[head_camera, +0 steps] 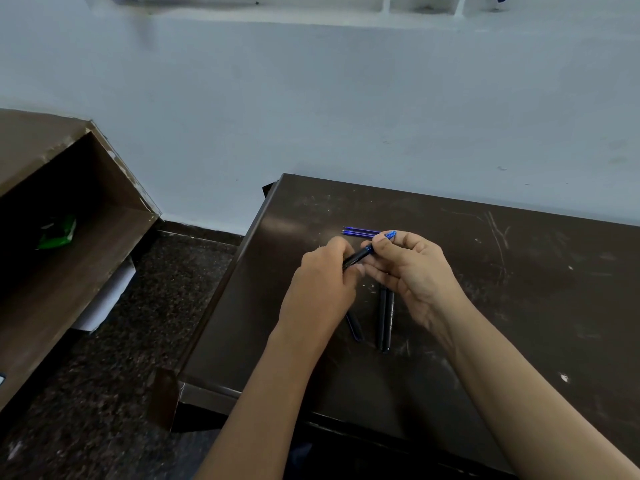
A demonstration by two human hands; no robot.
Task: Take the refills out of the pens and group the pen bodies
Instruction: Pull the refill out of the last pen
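I am gripping the black pen above the counter with both hands' fingers clenched, twisting gently near the blue tip, just before the pulled refills.

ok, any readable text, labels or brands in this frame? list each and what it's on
None legible.
Held pen: faint print along the barrel, too small and blurred to read.
Pen body on the table: faint marking, unreadable.
Green packet in the shelf: too blurred to read.

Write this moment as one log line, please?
both hands: left hand, right hand grip pen | refills behind | pen bodies on table
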